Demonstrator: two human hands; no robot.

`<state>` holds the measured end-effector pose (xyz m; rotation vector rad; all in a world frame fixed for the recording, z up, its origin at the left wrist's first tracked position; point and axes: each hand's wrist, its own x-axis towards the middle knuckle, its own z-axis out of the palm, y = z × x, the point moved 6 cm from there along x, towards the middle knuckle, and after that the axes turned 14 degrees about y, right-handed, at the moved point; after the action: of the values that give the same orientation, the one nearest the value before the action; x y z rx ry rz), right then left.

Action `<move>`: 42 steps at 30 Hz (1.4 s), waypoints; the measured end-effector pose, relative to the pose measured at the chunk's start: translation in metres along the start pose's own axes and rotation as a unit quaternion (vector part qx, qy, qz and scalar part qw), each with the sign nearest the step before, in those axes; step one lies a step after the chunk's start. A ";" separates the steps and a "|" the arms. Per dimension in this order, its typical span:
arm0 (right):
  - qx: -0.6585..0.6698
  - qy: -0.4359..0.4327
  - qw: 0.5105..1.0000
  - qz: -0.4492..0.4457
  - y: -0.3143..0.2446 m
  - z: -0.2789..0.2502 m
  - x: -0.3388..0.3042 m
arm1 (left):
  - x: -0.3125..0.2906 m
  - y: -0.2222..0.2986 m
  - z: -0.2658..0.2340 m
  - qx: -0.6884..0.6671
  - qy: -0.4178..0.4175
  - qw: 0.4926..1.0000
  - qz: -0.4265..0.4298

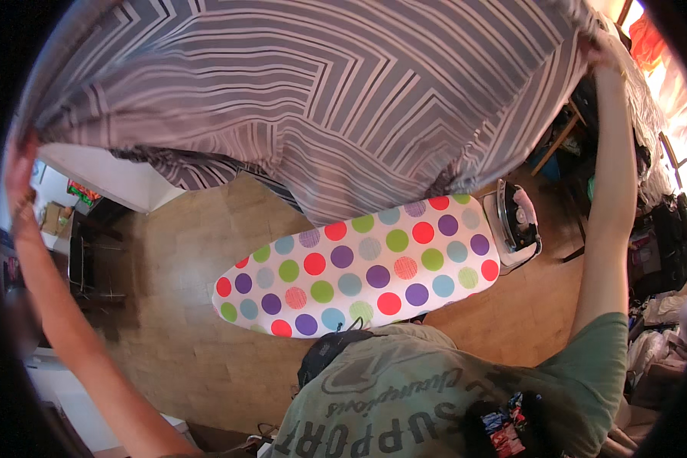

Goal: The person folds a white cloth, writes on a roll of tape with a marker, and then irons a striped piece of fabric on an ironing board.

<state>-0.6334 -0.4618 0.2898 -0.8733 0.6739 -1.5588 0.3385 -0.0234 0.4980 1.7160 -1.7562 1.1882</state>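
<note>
A large grey sheet (359, 84) with white and dark stripes in angled patterns is spread wide between my raised arms. My left hand (21, 177) grips its edge at the far left. On the upper right, my right hand (604, 57) is closed on the opposite edge, its fingers partly hidden by bunched cloth. The sheet sags in folds between the hands, and its lower part hangs down at the far side of an ironing board (359, 267) covered in coloured dots. At the board's right end an iron (517, 217) rests on its stand.
Wooden floor (175, 267) surrounds the board. A dark chair or small table (91, 252) stands at left, near a white cabinet (107, 175). Bags and piled clothes (664, 252) crowd the right side. My body is close against the board's near edge.
</note>
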 end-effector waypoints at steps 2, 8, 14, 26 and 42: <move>-0.019 0.142 0.990 0.021 0.045 -0.065 -0.021 | -0.082 0.076 0.067 -0.100 0.014 0.992 -0.079; 0.023 0.211 0.937 0.279 0.241 -0.118 -0.232 | -0.358 0.209 0.142 -0.592 0.017 0.323 -0.738; -0.136 0.417 0.819 0.370 0.356 -0.292 -0.380 | -0.573 0.306 0.216 -0.467 -0.033 0.109 -0.877; -0.241 0.480 0.783 0.313 0.385 -0.397 -0.522 | -0.605 0.377 0.197 -0.441 -0.084 0.089 -0.889; -0.752 0.024 0.653 -0.085 0.404 -0.148 -0.256 | -0.574 0.372 0.168 -0.202 -0.175 0.368 -0.890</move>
<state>-0.5183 -0.2840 -0.1636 -2.1147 2.0654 -0.8510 0.1194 0.1439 -0.1504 2.0125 0.4758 -0.6397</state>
